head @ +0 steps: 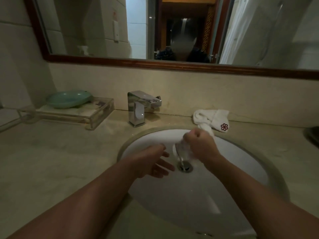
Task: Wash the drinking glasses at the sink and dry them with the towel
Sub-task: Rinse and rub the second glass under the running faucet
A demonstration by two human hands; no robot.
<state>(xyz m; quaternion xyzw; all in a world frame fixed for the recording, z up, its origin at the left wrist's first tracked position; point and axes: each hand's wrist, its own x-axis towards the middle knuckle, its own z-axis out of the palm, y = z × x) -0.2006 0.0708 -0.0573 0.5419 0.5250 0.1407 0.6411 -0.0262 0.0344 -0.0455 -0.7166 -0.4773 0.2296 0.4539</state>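
Note:
My right hand [200, 144] grips a clear drinking glass [182, 150] over the white sink basin [233, 169], just above the drain [185, 167]. The glass is tilted with its mouth down and is partly hidden by my fingers. My left hand [155, 163] hovers open to the left of the glass, fingers straight, not touching it. A white towel [211, 119] with a red flower mark lies on the counter behind the basin; one end trails down behind my right hand.
A chrome faucet [140, 107] stands behind the basin on the left; no water is seen running. Further left a green soap dish [69, 98] sits on a clear tray [96, 116]. A dark object [312, 135] lies at the counter's right edge. A mirror hangs above.

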